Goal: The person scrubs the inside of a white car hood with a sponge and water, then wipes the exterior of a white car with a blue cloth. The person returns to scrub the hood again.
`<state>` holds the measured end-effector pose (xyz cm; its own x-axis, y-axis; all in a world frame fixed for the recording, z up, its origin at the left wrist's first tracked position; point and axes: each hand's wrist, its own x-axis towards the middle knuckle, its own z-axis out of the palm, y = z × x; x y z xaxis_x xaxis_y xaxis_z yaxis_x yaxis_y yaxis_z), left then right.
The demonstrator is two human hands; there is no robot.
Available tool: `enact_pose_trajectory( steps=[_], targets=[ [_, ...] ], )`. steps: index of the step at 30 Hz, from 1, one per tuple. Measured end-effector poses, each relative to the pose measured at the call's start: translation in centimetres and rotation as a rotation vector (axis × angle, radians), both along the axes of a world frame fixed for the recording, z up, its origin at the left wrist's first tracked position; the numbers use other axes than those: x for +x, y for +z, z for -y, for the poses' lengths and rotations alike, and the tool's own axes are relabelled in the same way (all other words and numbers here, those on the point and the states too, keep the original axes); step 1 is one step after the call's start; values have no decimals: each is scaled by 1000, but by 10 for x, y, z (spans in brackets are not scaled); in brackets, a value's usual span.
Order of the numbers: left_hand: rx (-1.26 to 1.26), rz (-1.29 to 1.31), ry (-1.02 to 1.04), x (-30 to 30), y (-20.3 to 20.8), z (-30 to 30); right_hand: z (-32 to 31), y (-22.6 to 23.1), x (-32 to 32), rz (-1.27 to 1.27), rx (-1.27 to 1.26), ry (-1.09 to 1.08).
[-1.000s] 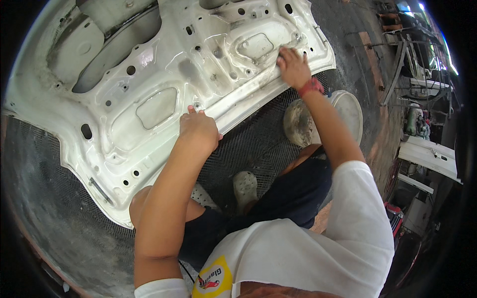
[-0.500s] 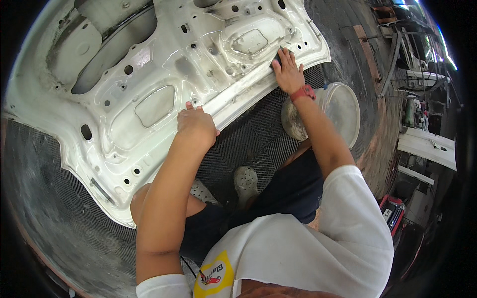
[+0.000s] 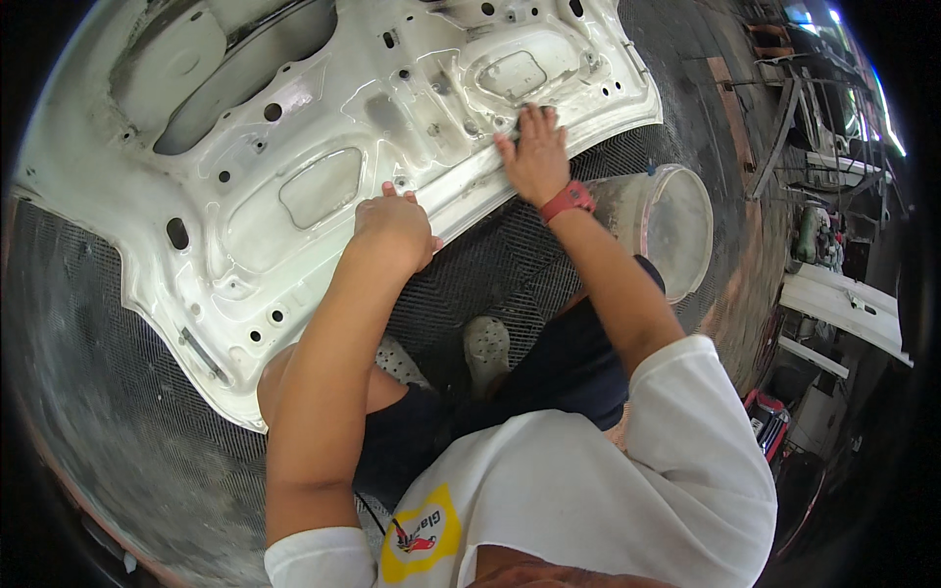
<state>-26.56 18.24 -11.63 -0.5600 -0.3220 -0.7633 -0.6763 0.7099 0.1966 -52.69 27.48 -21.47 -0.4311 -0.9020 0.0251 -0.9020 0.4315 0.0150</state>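
A large white car body panel (image 3: 245,245), its pressed inner face up with holes and smudges, lies in front of me. My left hand (image 3: 394,225) grips its near edge, fingertips on top and thumb at the rim. My right hand (image 3: 538,155), with a red watch (image 3: 569,201) on the wrist, lies on the ledge along that edge, fingers pointing away. It presses a small dark pad (image 3: 516,129) to the panel; most of the pad is hidden under the fingers.
A whitish bucket (image 3: 676,230) lies on its side right of my knee. Black ribbed matting (image 3: 490,265) covers the floor below the panel. My feet in perforated clogs (image 3: 487,345) are beneath me. Metal racks and a loose white panel (image 3: 848,304) stand at the far right.
My right hand has slid left along the near ledge with the dark pad, coming closer to my left hand. The left hand keeps its hold on the panel's edge.
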Motion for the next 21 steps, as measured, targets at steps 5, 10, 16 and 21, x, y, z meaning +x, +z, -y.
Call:
enact_pose_trajectory(
  steps=[5,10,16,21],
  targets=[
    [3,-23,7,0,4,4,-26,27,85,147,-1,184],
    [63,-37,17,-7,11,10,-20,32,85,374,13,274],
    [30,-80,32,-6,8,4,-13,33,-6,62,98,95],
    [143,0,1,-10,9,14,-20,9,24,93,22,174]
  ],
)
